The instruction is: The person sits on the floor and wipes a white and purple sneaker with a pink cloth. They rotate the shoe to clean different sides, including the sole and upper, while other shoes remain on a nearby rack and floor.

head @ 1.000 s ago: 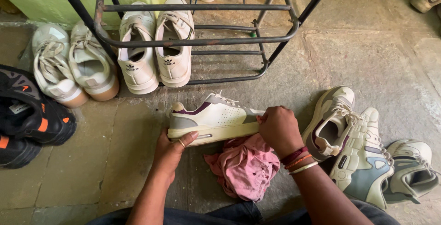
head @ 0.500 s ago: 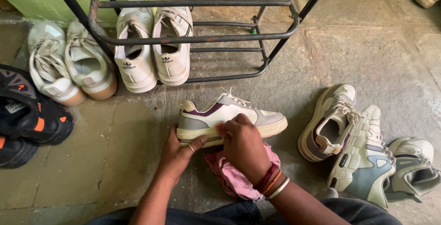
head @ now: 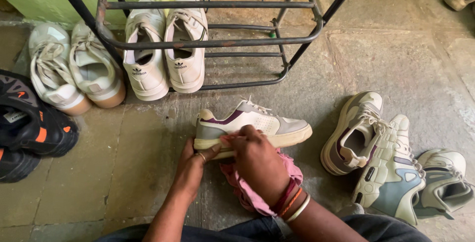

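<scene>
In the head view, a white sneaker (head: 252, 126) with a maroon stripe and grey heel lies on its side on the stone floor (head: 386, 59), just in front of the black metal rack (head: 213, 42), with the left hand (head: 190, 168) gripping its heel end from below and the right hand (head: 257, 160) pressing a pink cloth (head: 257, 192) against its sole edge, fingers curled around the cloth. Toward the floor's left edge stand a cream pair (head: 74, 69) and black-and-orange shoes (head: 29, 123), a white pair (head: 166, 44) sits under the rack, and three chunky sneakers (head: 391, 158) lie well apart on the right.
</scene>
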